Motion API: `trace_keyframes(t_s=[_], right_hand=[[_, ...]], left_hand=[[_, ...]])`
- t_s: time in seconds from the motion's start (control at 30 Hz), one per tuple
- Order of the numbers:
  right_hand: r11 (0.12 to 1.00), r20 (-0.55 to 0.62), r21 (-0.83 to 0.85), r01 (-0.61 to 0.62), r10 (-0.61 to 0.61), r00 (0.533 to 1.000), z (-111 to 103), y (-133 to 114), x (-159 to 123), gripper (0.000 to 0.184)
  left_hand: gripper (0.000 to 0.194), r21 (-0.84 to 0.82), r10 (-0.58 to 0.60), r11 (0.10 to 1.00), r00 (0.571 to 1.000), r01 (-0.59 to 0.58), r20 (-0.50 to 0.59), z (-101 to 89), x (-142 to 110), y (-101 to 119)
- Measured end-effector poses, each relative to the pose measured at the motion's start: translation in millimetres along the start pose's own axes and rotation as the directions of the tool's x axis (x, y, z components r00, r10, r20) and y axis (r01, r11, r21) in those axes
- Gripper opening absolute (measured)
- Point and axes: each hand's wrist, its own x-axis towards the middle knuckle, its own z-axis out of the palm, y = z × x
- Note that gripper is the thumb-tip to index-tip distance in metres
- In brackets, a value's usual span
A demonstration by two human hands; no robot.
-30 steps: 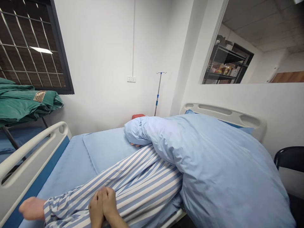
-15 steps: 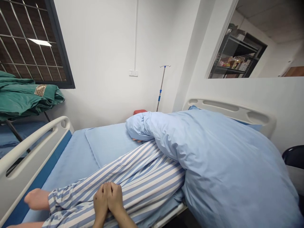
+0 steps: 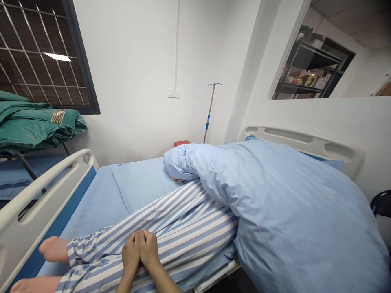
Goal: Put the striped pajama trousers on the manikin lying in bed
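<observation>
My left hand [image 3: 131,251] and my right hand [image 3: 148,249] are side by side, knuckles up and touching each other. Both have their fingers curled in; the fingertips are hidden, so I cannot tell what, if anything, is in them. They are over the lower legs of a lying figure in blue-and-white striped trousers [image 3: 183,232]. Two bare feet [image 3: 54,249] stick out of the trouser legs at the left. A bunched light blue quilt [image 3: 284,203] covers the figure's upper body, and a few fingertips [image 3: 177,179] show beneath its left edge.
The bed has a pale footboard [image 3: 45,183] at left and a headboard [image 3: 305,140] at right. Behind it stand a drip pole [image 3: 210,112] and a red object [image 3: 182,143]. Folded green fabric [image 3: 33,126] lies beyond the footboard. A dark chair [image 3: 381,203] is at far right.
The view has shifted slightly, so the scene sits a little further right and more of the nearer foot shows. My hands remain together over the legs, fingers still curled.
</observation>
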Motion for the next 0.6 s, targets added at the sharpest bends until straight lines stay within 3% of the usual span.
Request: trace_keyframes(t_s=[0.2, 0.3, 0.43, 0.6], right_hand=[[0.993, 0.006, 0.115, -0.014, 0.013, 1.0, 1, 3, 6, 0.045], [0.984, 0.013, 0.175, -0.038, 0.037, 0.999, 1, 4, 7, 0.044], [0.976, 0.005, 0.206, -0.068, 0.069, 0.998, 1, 8, 5, 0.039], [0.979, 0.008, 0.187, -0.074, 0.074, 0.997, 0, 9, 3, 0.034]], left_hand=[[0.036, -0.351, -0.098, 0.935, 0.986, 0.044, -0.137, -5.4, 9, 34], [0.036, -0.472, -0.115, 0.881, 0.982, 0.031, -0.15, 2.9, 9, 36], [0.03, -0.183, 0.005, 0.983, 0.991, -0.029, -0.131, 17.7, 3, 15], [0.029, -0.011, 0.138, 0.99, 0.979, -0.142, -0.148, 24.5, -2, 2]])
